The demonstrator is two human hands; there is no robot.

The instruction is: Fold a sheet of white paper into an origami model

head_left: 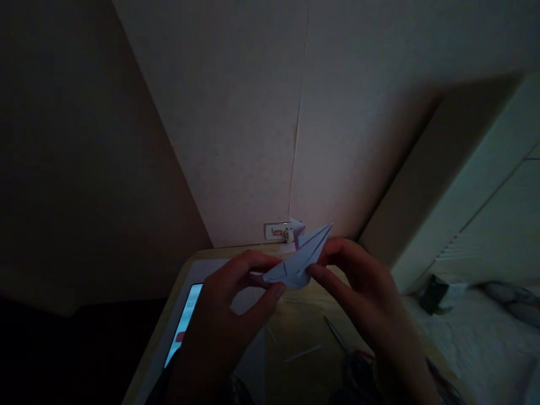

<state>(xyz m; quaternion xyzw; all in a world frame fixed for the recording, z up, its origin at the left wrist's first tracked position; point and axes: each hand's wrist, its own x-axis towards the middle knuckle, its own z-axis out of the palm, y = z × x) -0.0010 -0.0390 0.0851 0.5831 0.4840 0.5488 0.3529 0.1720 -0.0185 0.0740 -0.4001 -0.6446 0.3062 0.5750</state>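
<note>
A folded white paper crane (300,260) is held up between both hands above a small wooden table. My left hand (236,304) pinches its left wing between thumb and fingers. On the other side, my right hand (358,287) grips the crane near its right wing, thumb in front and fingers partly hidden behind. Dark lines run across the wings. Below the hands, scissors (337,334) lie with the blades pointing away, partly covered by my right forearm. Thin white paper strips (304,353) rest on the table beside them.
A lit phone or tablet (185,320) lies on white paper (198,273) at the left of the wooden table (295,320). A power outlet (276,231) with a plug is on the wall behind. To the right, a green-and-white box (441,293) sits on white bedding (468,332).
</note>
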